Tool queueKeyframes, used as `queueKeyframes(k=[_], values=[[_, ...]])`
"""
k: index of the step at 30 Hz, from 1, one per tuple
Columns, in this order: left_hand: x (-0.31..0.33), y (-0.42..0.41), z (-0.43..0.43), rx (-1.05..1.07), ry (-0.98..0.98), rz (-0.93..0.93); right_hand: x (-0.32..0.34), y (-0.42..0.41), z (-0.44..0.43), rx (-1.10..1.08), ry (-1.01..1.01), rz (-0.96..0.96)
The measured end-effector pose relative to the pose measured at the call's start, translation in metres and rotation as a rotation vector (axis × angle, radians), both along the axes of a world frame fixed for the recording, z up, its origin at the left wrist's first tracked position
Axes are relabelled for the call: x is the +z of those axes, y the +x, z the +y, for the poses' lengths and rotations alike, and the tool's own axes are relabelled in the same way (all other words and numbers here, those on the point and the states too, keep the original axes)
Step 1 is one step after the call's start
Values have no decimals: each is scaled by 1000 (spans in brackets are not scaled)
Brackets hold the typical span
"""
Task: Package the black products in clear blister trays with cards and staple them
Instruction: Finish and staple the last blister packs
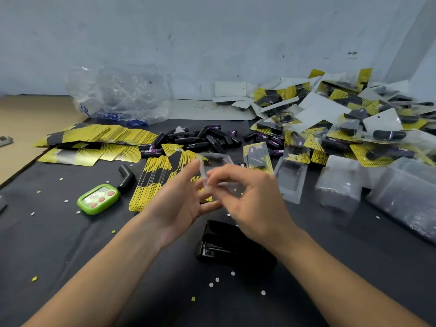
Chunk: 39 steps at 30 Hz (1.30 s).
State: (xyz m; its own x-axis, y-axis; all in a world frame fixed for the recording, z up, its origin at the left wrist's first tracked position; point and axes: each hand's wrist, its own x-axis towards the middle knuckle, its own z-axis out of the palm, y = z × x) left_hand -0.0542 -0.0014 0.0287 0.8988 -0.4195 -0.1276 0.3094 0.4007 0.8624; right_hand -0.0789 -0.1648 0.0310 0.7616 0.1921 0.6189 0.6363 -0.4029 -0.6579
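The person held one clear tray [215, 161] up over the table [70, 244], between both hands. The right hand [250, 201] had its fingers curled and pinched the near edge of the tray. The left hand [186, 197] was at the tray's other side with its fingers mostly straight, but it was blurry, so I could not tell if it was gripping or only touching. The tray looked empty, though the blur made that hard to be sure of. A lot of the job looked done already: a big heap of finished packs [342, 119] lay at the far right, each with a black piece and a yellow card inside. But much was left too. A pile of loose black products [200, 138] sat just behind the hands, and one more [126, 177] lay alone beside a green timer [99, 199]. Many cards [153, 182] were fanned out on the left, and stacks of empty trays [339, 185] waited on the right. The black stapler [226, 244] lay on the table under the hands, and nobody was touching it. So this pack was only beginning, I think: it needed a black piece, a card and staples.
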Motion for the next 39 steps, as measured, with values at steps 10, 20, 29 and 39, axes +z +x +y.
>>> queueKeyframes(k=[10, 20, 29, 39], values=[[-8, 12, 9, 275, 204, 27, 4, 22, -13, -106, 95, 359], [-7, 24, 24, 369, 318, 29, -44, 60, -51, -632, -668, 423], [-13, 25, 25, 402, 487, -49, 12, 46, -46, -453, 212, 328], [-7, 18, 17, 221, 329, -73, 2, 37, -17, -138, 130, 530]])
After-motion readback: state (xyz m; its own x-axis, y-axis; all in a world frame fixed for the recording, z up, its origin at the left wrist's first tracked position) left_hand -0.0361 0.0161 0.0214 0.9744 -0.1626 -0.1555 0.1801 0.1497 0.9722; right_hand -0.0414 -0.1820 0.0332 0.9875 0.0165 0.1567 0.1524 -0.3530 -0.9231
